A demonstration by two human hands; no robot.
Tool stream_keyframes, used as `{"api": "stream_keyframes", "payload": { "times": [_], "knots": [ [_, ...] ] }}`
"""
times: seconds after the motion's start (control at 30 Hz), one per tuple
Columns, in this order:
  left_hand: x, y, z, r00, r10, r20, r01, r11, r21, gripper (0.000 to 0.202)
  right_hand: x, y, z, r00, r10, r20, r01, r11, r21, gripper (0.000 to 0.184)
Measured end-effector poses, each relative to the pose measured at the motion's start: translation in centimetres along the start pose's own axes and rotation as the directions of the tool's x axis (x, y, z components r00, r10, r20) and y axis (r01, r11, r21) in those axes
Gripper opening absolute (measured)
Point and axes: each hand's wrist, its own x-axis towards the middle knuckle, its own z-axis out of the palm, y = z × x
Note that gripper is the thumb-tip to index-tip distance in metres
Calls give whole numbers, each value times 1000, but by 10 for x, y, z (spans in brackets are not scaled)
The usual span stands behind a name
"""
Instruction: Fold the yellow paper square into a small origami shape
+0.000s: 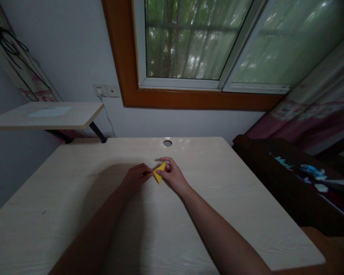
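A: Where is the folded yellow paper triangle (pixel 159 173) held?
B: Between the two hands, above the far half of the pale wood-grain desk (pixel 218 172); whether the desktop is touched by it cannot be told.
A: How are the fingers set?
B: The paper's left corner is pinched between the thumb and fingertips of the left hand (pixel 136 177). By the right hand (pixel 174 177), its right part is gripped, with the thumb pressed on the face and the index finger stretched out beyond the far edge.
A: What is seen around it?
B: A round cable hole (pixel 167 143) is cut at the desk's far edge. At far left, a white sheet (pixel 49 111) is laid on a raised shelf (pixel 84 114).
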Motion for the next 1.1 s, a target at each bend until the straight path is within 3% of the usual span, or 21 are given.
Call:
{"api": "stream_keyframes", "payload": {
  "times": [0.43, 0.8, 0.93, 1.1],
  "knots": [
    [1, 5, -3, 998, -49, 26, 49, 999, -1, 17, -2, 6, -1, 999, -38, 11, 39, 990, -135, 50],
    [0, -4, 0, 991, -131, 10, 131, 983, -130, 18, -1, -1, 0, 1000, -3, 20, 4, 1000, -5, 50],
    [0, -5, 1, 994, -113, -16, 110, 986, -126, 19, -2, -2, -1, 1000, 3, 30, -3, 1000, 0, 51],
    [1, -2, -2, 999, 3, -37, -6, 996, -88, 20, -1, 2, -3, 999, 7, 48, -7, 1000, 9, 51]
  ]
}}
